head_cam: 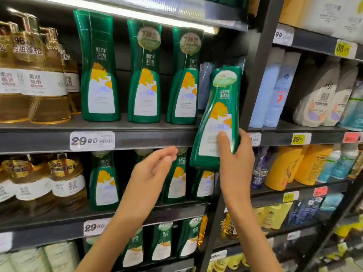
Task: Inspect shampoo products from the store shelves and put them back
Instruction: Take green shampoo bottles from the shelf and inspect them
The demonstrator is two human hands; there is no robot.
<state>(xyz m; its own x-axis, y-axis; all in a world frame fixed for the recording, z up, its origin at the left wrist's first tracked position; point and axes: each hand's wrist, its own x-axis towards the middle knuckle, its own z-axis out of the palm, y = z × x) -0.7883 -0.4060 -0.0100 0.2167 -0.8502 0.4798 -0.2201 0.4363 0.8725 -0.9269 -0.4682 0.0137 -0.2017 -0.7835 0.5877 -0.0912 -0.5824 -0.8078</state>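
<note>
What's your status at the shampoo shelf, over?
Right grip holds green shampoo bottle by its lower half, tilted, off the shelf. Left grip open, empty. Shelf post close on bottle's right; three matching bottles stand left of it.

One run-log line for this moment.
right hand: grips green shampoo bottle, tilted | left hand: open, empty | state: held off shelf

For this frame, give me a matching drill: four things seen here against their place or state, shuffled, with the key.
Things:
1. right hand
2. left hand
3. amber pump bottles
4. pale blue bottles

Place or state:
a. far left of the view
b. grips the tilted green bottle
c. open, holding nothing
d. right of the held bottle

Pairs: 1-b, 2-c, 3-a, 4-d
</note>
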